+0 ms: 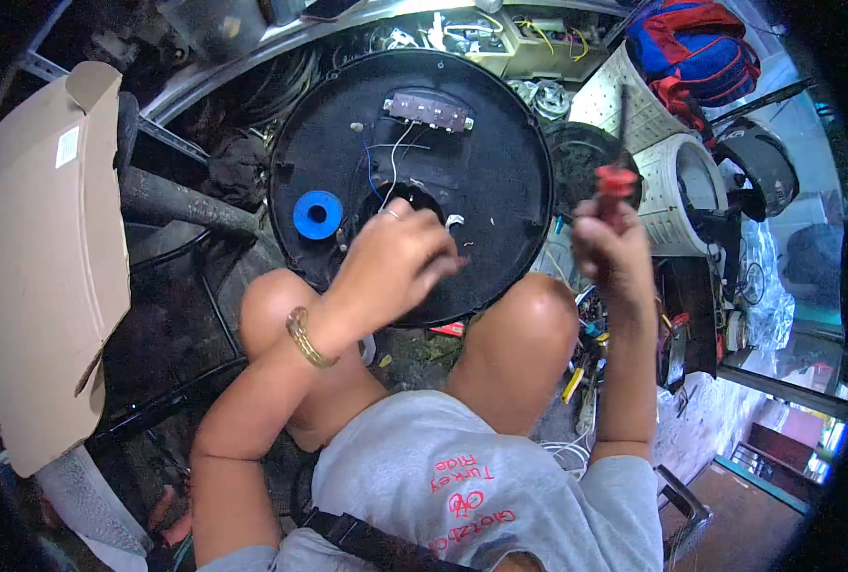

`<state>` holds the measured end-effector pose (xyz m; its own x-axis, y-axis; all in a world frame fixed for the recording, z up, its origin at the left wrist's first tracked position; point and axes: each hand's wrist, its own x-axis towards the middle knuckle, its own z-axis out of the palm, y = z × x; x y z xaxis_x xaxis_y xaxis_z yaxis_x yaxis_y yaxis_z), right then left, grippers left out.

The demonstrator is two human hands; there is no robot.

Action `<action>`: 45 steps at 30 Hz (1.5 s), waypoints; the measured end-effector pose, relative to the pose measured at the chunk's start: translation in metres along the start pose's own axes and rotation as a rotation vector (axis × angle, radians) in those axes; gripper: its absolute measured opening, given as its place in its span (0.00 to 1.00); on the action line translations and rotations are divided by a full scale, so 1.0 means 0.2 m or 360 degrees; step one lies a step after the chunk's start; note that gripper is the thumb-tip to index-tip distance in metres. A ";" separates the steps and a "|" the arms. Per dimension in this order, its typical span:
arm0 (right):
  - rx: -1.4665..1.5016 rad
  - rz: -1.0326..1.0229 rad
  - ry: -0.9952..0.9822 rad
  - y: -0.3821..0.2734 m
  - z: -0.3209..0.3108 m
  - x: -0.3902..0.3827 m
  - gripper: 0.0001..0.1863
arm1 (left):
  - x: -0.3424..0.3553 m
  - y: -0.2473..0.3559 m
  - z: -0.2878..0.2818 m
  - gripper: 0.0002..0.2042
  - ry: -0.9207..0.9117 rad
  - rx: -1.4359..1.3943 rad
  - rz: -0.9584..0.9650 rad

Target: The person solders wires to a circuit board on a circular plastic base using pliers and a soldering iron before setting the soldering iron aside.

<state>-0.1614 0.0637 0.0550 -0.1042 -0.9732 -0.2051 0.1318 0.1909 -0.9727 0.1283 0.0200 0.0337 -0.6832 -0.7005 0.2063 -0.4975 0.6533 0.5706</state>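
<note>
Cluttered workshop surroundings, in the head view, ring a round black panel [505,181] at the person's knees. Just right of it, the right hand [617,246] grips a red-handled screwdriver [615,183], long axis running near to far, shaft pointing far. Over the panel's near half, the left hand [400,253] has bent fingers; whether they hold anything, I cannot tell. A blue spool [302,223] lies left.

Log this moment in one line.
left hand: over round black panel | right hand: holding red-handled tool right of panel | blue spool: on panel
</note>
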 end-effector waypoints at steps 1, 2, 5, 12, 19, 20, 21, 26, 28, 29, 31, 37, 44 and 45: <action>-0.0076 0.0054 -0.0128 0.01 0.04 0.01 0.14 | 0.02 -0.01 0.00 0.09 0.0015 0.0004 0.0011; -0.0143 0.0023 -0.0147 0.00 0.13 0.03 0.15 | 0.04 -0.03 0.01 0.07 0.0148 -0.0367 -0.0228; -0.0341 0.0089 -0.0231 -0.05 0.31 0.09 0.17 | 0.10 -0.06 -0.01 0.06 0.0307 -0.0731 -0.0479; -0.0500 -0.0202 -0.0297 0.03 0.42 0.21 0.11 | 0.16 -0.08 0.01 0.08 0.0206 -0.1375 -0.0613; -0.0469 -0.0270 -0.0176 0.03 0.44 0.20 0.07 | 0.16 -0.10 0.01 0.09 0.0226 -0.1167 -0.0624; -0.0492 -0.0277 -0.0163 0.03 0.44 0.20 0.06 | 0.15 -0.10 0.01 0.09 0.0226 -0.1170 -0.0625; -0.0483 -0.0284 -0.0159 0.03 0.44 0.20 0.06 | 0.16 -0.09 0.01 0.09 0.0289 -0.1087 -0.0613; -0.0467 -0.0294 -0.0138 0.02 0.44 0.20 0.05 | 0.15 -0.07 0.01 0.06 0.0514 -0.0594 -0.0431; -0.0460 -0.0242 -0.0146 0.03 0.44 0.21 0.05 | 0.15 -0.06 0.01 0.05 0.0486 -0.0615 -0.0517; -0.0462 -0.0241 -0.0144 0.03 0.43 0.21 0.05 | 0.15 -0.06 0.00 0.05 0.0484 -0.0617 -0.0516; -0.0469 -0.0214 -0.0124 0.04 0.43 0.23 0.05 | 0.16 -0.04 -0.01 0.05 0.0533 -0.0605 -0.0497; -0.0449 -0.0113 -0.0130 0.03 0.43 0.24 0.07 | 0.17 -0.06 0.00 0.05 0.0691 -0.0423 -0.0350; -0.0609 -0.0156 -0.0182 -0.06 0.39 0.25 0.17 | 0.21 -0.11 -0.06 0.04 0.0740 -0.0430 -0.0295; -0.0809 -0.0156 -0.0123 -0.09 0.35 0.25 0.20 | 0.22 -0.15 -0.07 0.04 0.0747 -0.0460 -0.0325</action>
<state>-0.1003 0.0034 0.0709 -0.0166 -0.9926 -0.1206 -0.3722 0.1181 -0.9206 0.1193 -0.0344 0.0373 -0.2462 -0.8991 0.3618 -0.3833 0.4332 0.8157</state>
